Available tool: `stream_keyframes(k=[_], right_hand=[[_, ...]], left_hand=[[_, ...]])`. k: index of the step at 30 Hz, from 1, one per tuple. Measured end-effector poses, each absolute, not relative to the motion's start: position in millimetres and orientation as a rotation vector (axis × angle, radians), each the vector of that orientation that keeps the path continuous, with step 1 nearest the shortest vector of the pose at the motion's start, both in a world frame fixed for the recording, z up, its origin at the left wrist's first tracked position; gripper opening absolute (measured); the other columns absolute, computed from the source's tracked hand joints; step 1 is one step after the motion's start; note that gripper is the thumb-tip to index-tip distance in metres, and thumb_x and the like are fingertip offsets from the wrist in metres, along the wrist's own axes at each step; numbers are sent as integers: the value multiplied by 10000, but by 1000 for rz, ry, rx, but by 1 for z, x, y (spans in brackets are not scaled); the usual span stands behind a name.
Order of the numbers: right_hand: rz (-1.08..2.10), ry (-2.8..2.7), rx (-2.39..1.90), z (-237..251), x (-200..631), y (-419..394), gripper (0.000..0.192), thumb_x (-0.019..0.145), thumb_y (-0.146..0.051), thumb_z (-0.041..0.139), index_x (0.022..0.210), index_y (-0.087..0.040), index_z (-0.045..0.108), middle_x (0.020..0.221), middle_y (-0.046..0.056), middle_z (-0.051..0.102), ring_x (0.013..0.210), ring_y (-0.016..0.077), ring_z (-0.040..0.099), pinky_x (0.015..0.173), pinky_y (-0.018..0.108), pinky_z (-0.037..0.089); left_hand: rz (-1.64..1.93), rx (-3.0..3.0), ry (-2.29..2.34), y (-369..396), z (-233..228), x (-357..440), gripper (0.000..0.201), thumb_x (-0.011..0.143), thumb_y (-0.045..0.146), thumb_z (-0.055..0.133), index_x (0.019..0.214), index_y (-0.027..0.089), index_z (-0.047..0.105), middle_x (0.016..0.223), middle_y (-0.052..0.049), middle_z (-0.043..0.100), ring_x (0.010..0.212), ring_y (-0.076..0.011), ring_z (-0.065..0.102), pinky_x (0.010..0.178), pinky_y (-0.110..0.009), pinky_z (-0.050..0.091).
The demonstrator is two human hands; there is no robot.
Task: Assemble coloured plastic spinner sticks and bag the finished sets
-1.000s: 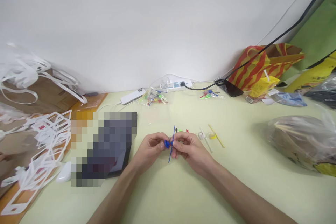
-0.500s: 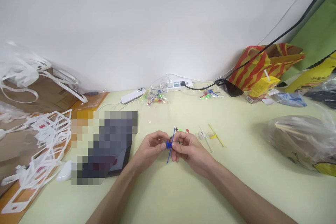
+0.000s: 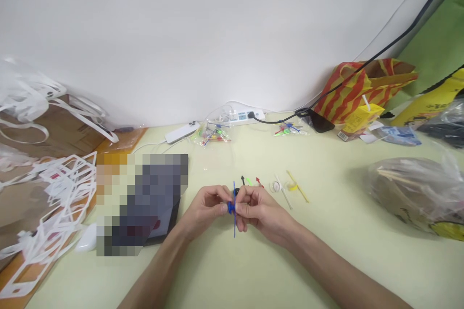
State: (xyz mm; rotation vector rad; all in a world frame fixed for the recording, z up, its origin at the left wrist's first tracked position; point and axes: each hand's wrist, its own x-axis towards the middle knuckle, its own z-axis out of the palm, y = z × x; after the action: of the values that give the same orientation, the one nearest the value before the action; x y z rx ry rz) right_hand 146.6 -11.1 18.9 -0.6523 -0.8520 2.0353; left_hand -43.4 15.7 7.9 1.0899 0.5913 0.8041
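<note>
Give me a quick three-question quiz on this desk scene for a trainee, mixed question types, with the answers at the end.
1. True or false: the left hand and the right hand both pinch the blue piece.
2. Multiple choice: the thin blue stick between the hands stands A) flat on the table, B) nearly upright, C) inside a bag.
3. Fill in: the white phone lies at the back of the table, to the ____ of the power strip in the picture.

Key
1. True; the fingertips of both meet on it.
2. B
3. left
</note>
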Motion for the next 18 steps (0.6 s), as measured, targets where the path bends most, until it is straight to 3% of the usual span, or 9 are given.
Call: stream_keyframes(k=[8,12,18], right_hand=[[1957,-858,-619,23,144,-14,379,724,-430,838,731,-182,552,545,-48,563,478,97,529,514,238,364],[1603,-890,-679,29,158,-8,274,821,-381,758,775,-194,563,626,-48,549,463,71,438,495,245,306],[849,-1389,-1247,27,171,-3,193,925,-340,616,782,-217,580,735,21,618,690,176,531,664,333,398]], left_hand=[[895,1082,620,15,17,-45,247,726,338,841,787,162,678,795,-40,599,756,-169,594,755,-322,472],[1051,1027,676,22,21,-54,254,726,350,840,843,181,690,873,-58,647,881,-188,597,854,-329,459],[1015,1351,1092,39,18,-75,251,822,366,746,973,168,716,928,-91,697,869,-207,623,816,-308,484]])
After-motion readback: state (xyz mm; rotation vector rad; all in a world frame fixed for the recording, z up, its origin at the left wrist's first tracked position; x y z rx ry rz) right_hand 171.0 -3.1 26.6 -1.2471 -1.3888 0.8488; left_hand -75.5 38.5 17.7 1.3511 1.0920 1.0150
